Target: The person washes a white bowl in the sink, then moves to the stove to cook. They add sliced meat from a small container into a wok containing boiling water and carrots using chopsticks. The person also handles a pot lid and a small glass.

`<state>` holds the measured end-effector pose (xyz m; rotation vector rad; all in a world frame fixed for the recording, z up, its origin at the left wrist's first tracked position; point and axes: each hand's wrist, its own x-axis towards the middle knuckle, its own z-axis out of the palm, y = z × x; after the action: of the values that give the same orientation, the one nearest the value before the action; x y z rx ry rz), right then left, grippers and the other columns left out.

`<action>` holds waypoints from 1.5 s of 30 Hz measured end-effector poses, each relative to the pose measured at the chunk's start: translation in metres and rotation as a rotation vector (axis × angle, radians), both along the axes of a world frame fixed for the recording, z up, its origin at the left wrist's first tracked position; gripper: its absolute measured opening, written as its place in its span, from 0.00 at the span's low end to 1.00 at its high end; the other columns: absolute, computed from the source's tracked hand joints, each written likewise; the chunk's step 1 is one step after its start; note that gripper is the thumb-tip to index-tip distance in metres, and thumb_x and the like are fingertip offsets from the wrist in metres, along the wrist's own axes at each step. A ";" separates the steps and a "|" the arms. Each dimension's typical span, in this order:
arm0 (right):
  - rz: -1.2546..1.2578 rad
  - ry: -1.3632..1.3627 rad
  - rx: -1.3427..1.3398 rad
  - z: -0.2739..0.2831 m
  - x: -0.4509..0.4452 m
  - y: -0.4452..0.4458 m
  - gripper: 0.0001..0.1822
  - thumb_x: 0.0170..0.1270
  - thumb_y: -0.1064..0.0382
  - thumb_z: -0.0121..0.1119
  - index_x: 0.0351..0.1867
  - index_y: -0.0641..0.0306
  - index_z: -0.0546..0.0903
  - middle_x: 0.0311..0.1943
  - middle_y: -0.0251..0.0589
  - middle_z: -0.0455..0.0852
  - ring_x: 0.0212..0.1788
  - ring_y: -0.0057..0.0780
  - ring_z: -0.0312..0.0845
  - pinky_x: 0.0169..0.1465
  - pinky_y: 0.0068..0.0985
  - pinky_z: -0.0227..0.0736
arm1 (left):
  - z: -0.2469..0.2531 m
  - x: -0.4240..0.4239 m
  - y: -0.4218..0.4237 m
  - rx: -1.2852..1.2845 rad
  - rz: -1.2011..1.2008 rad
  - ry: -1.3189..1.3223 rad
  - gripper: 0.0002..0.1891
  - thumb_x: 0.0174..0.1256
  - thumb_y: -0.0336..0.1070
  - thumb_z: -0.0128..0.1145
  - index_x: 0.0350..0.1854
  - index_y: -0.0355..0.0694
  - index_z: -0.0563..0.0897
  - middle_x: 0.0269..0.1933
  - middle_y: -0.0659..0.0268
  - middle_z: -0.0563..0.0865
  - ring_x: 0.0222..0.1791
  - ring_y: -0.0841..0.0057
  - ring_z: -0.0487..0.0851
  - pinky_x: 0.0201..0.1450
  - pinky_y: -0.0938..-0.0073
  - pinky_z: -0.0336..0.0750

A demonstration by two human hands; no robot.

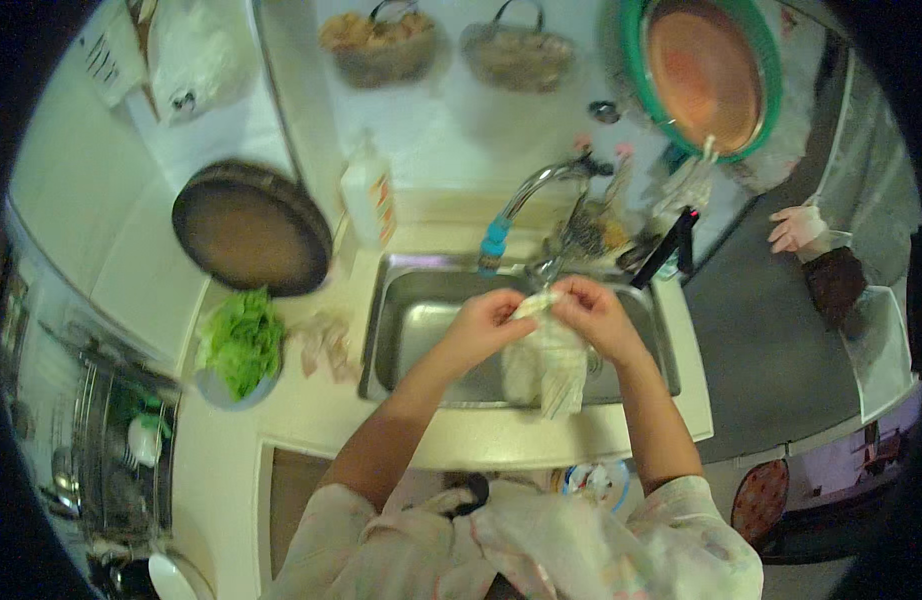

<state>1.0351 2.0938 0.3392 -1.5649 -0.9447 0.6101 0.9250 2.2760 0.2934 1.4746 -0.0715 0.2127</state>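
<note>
Both hands are raised over the front part of a two-basin stainless steel sink [431, 315]. My left hand [485, 321] pinches one side of the gathered top of a pale, thin bag or cloth [547, 360]. On the other side, my right hand [597, 315] grips the same gathered edge. The pale item hangs down between the hands, across the sink's front rim; its contents cannot be made out. Behind the hands, a curved chrome faucet [536, 180] with a blue nozzle [494, 241] reaches over the sink.
Left of the sink are a bowl [240, 397] of leafy lettuce [243, 341], a crumpled translucent scrap [330, 345], a dark frying pan [251, 229] and a white plastic bottle [369, 195]. A green basin [772, 82] hangs at the upper right. Baskets [386, 52] hang on the wall.
</note>
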 end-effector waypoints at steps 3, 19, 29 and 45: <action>-0.055 -0.243 -0.074 0.014 0.009 -0.026 0.17 0.55 0.66 0.71 0.46 0.60 0.79 0.35 0.25 0.79 0.34 0.12 0.72 0.36 0.15 0.69 | 0.021 0.000 0.004 0.118 0.139 -0.069 0.09 0.64 0.32 0.63 0.43 0.34 0.82 0.38 0.68 0.85 0.39 0.84 0.80 0.45 0.79 0.75; -0.736 -0.042 0.602 0.120 0.167 -0.105 0.10 0.64 0.64 0.64 0.41 0.69 0.84 0.36 0.34 0.87 0.37 0.22 0.79 0.45 0.21 0.73 | 0.154 0.178 -0.044 0.361 0.382 -0.426 0.13 0.65 0.40 0.60 0.40 0.34 0.84 0.32 0.61 0.88 0.36 0.76 0.83 0.43 0.74 0.75; -0.909 -0.133 0.515 0.025 0.238 -0.092 0.13 0.66 0.60 0.62 0.46 0.67 0.80 0.32 0.31 0.82 0.28 0.17 0.75 0.30 0.16 0.66 | 0.069 0.263 -0.070 0.480 0.214 -0.050 0.12 0.64 0.39 0.59 0.46 0.39 0.82 0.34 0.61 0.87 0.33 0.74 0.83 0.38 0.70 0.78; 0.618 0.737 0.302 -0.071 0.053 0.015 0.30 0.66 0.41 0.57 0.56 0.67 0.77 0.45 0.50 0.85 0.49 0.42 0.82 0.58 0.42 0.73 | -0.113 -0.133 -0.060 0.494 0.412 0.333 0.09 0.69 0.39 0.55 0.42 0.41 0.82 0.39 0.56 0.83 0.40 0.59 0.81 0.43 0.60 0.75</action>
<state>1.0885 2.1088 0.2685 -0.6565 -0.8728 1.2979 0.7924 2.2155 0.1807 1.9912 0.4836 0.2921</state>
